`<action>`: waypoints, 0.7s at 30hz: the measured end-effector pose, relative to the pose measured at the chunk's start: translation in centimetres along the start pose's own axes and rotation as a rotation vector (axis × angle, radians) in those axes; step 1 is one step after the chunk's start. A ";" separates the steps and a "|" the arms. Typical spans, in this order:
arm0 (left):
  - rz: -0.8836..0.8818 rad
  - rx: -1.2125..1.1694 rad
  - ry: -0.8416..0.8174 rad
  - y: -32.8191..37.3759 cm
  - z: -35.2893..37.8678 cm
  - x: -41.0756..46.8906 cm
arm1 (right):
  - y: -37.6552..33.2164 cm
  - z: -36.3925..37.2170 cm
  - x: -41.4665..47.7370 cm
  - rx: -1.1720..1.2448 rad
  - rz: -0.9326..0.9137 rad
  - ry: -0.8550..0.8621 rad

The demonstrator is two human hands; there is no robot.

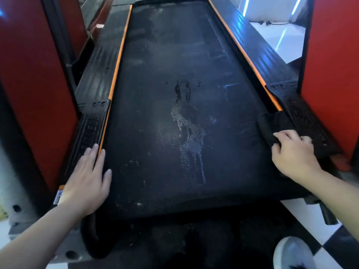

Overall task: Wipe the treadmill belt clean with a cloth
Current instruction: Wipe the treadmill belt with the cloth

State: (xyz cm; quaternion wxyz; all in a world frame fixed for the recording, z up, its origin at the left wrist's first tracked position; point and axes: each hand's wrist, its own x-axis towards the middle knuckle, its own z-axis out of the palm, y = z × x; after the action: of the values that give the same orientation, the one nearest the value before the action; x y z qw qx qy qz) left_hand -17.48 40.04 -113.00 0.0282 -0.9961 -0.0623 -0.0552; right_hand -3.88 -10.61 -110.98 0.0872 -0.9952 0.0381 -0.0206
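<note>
White shoe [293,253] cut off by bottom edge; rail lettering [89,133] blurred, unreadable.

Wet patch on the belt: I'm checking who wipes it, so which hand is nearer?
Right, marginally. The right hand grips the cloth right of the wet patch; the left hand lies flat, lower left.

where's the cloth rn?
Head view: the cloth lies at the belt's right edge beside the orange strip, with the right hand gripping its near end. The left hand rests flat on the opposite side.
</note>
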 end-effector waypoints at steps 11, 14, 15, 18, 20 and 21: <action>-0.139 -0.060 0.037 -0.3 0.9 0.1 | -6.6 2.3 -3.0 0.148 -0.130 0.140; -0.141 -0.076 0.046 -0.4 1.0 0.0 | -12.0 2.9 -5.5 0.207 -0.213 0.132; -0.143 -0.085 0.048 -0.4 0.9 0.0 | -14.0 3.0 -6.4 0.225 -0.246 0.116; -0.149 -0.111 0.039 -0.4 0.8 0.1 | -19.7 3.3 -8.6 0.267 -0.345 -0.010; -0.148 -0.133 0.045 -0.4 0.7 0.2 | -22.9 3.7 -9.7 0.289 -0.407 -0.096; -0.144 -0.149 0.051 -0.4 0.7 0.1 | -24.5 3.8 -10.2 0.309 -0.434 -0.131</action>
State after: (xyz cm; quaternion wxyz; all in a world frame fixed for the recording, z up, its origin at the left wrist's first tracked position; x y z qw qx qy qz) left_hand -17.33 40.50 -113.61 -0.0485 -0.9867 -0.1289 -0.0867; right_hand -12.12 14.91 -110.81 0.2340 -0.9542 -0.1851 0.0202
